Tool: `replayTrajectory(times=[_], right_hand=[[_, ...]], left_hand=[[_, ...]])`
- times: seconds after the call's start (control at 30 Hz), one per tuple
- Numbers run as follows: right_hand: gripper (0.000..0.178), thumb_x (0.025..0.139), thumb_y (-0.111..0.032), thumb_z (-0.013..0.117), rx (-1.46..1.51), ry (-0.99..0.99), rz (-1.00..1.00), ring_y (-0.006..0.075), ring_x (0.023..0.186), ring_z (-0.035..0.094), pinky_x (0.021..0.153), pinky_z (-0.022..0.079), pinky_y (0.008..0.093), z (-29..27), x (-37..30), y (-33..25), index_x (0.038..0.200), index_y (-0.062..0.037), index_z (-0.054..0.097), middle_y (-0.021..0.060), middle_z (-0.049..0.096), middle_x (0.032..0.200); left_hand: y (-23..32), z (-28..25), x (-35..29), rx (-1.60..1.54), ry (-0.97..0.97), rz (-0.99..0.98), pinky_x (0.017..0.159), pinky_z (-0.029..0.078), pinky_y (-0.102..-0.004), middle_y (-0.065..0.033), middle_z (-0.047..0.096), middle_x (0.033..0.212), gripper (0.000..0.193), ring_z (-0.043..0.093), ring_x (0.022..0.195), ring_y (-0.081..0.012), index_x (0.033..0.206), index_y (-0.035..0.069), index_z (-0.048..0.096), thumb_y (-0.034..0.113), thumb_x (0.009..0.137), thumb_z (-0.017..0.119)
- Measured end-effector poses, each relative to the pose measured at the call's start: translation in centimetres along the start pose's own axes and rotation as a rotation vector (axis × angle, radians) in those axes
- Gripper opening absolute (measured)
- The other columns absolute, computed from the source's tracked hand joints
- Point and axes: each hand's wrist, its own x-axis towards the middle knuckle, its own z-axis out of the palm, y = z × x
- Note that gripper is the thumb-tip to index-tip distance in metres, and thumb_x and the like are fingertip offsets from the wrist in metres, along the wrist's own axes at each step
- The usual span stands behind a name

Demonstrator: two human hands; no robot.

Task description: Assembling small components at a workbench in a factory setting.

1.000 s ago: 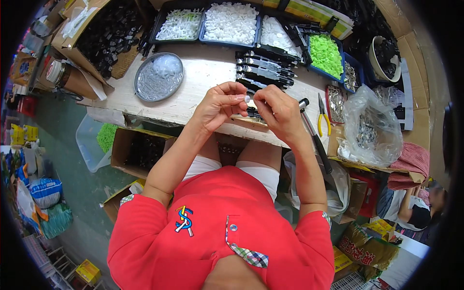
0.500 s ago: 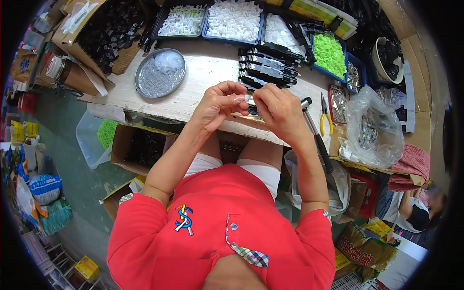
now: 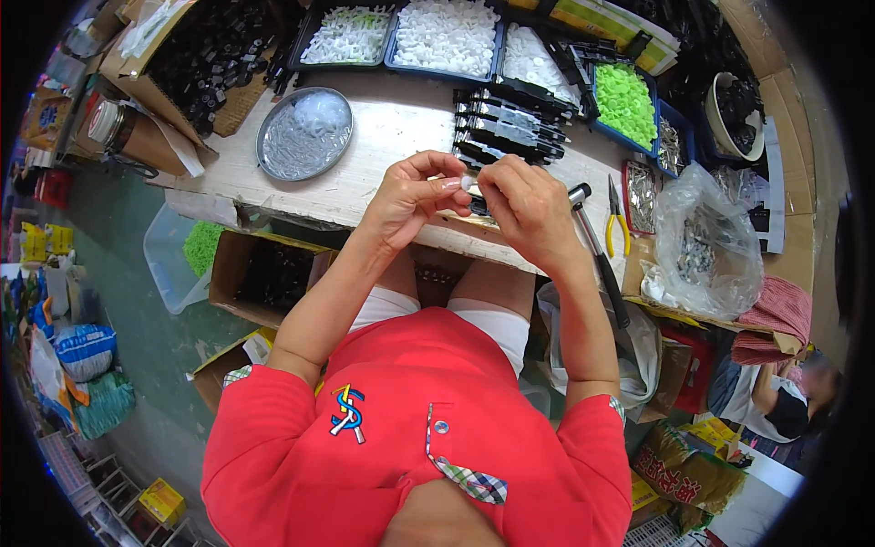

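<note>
My left hand (image 3: 407, 202) pinches a small white plastic part (image 3: 467, 182) between thumb and fingertips, over the bench's front edge. Close beside it, my right hand (image 3: 533, 211) has its fingers curled together at the same part; what sits inside that pinch is too small to make out. Behind the hands lies a stack of black plastic assemblies (image 3: 510, 123) with metal strips. To the right of my right hand rests a hammer (image 3: 600, 255) with a black handle, and beyond it yellow-handled pliers (image 3: 617, 223).
A round metal dish (image 3: 303, 137) of clear small parts sits left on the bench. Trays of white pieces (image 3: 444, 38) and green pieces (image 3: 625, 105) line the back. A clear plastic bag (image 3: 706, 242) of metal parts lies right. Boxes (image 3: 264, 278) stand below.
The view has shifted very slightly. Both hands stay in nearly the same place, fingertips together at the white part.
</note>
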Motion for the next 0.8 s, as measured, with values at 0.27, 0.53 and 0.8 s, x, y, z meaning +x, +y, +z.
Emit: replayTrajectory(times=[0.27,0.53,0.8], right_hand=[[0.007,0.078,0.001,0.059,0.319,0.065,0.13,0.0182,0.062,0.053,0.055,0.041,0.0268,2.2,0.1,1.2,0.084,-0.0015,0.056,0.0078,0.054,0.074],[0.013,0.076,0.005,0.061,0.447,0.227,0.114,0.0136,0.067,0.052,0.056,0.041,0.0232,3.3,-0.4,0.8,0.086,-0.002,0.057,0.0061,0.055,0.078],[0.01,0.075,0.002,0.059,0.455,0.218,0.195,0.0244,0.07,0.053,0.061,0.041,0.032,3.8,-1.0,0.9,0.082,-0.0009,0.053,0.0099,0.051,0.077]], left_hand=[[-0.4,0.8,-0.7,0.22,-0.004,0.097,0.064,0.055,-0.0287,-0.0087,0.06,0.084,0.023,0.063,0.07,-0.0162,0.104,-0.002,0.057,-0.001,0.081,0.059],[-0.9,0.1,-0.7,0.333,0.032,0.191,0.061,0.053,-0.0263,-0.0076,0.062,0.081,0.023,0.063,0.067,-0.0135,0.106,-0.001,0.059,0.002,0.083,0.058],[0.4,0.7,-1.0,0.622,0.071,0.256,0.051,0.046,-0.0175,-0.001,0.058,0.078,0.025,0.054,0.06,-0.0053,0.107,0.003,0.06,0.004,0.082,0.061]])
